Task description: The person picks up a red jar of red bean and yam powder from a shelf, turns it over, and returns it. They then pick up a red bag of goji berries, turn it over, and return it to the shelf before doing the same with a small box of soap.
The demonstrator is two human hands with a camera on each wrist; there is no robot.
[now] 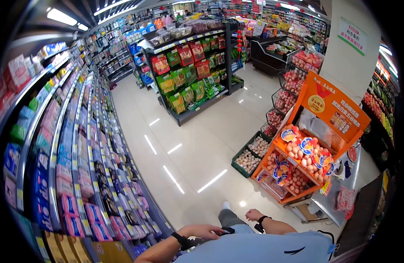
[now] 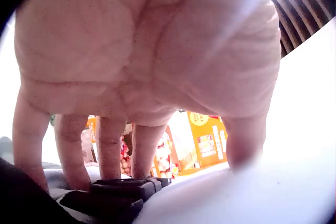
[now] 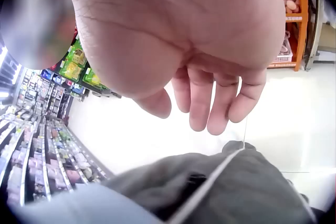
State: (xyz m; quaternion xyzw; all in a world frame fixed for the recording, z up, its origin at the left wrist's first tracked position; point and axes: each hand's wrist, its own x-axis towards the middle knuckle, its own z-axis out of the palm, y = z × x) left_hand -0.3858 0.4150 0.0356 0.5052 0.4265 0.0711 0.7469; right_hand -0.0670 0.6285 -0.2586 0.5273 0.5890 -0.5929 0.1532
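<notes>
My left hand (image 1: 204, 231) rests at waist level against the light blue shirt (image 1: 263, 247). In the left wrist view its fingers reach down, fairly straight, to a black box-shaped thing (image 2: 126, 188) at the waist; the kind of thing cannot be told. The thumb lies on the pale cloth. My right hand (image 1: 254, 215) hangs in front of the body, holding nothing. Seen from the right wrist, its fingers (image 3: 199, 111) droop loosely curled above the grey trousers (image 3: 210, 174) and the pale floor.
On the left runs a long shelf (image 1: 75, 160) of packaged goods. Ahead stands a rack (image 1: 184, 72) of red and green bags. To the right are an orange egg stand (image 1: 331, 109), green egg crates (image 1: 247, 161) and wire baskets (image 1: 284, 101) by a pillar (image 1: 342, 65). Tiled floor (image 1: 184, 149) lies between.
</notes>
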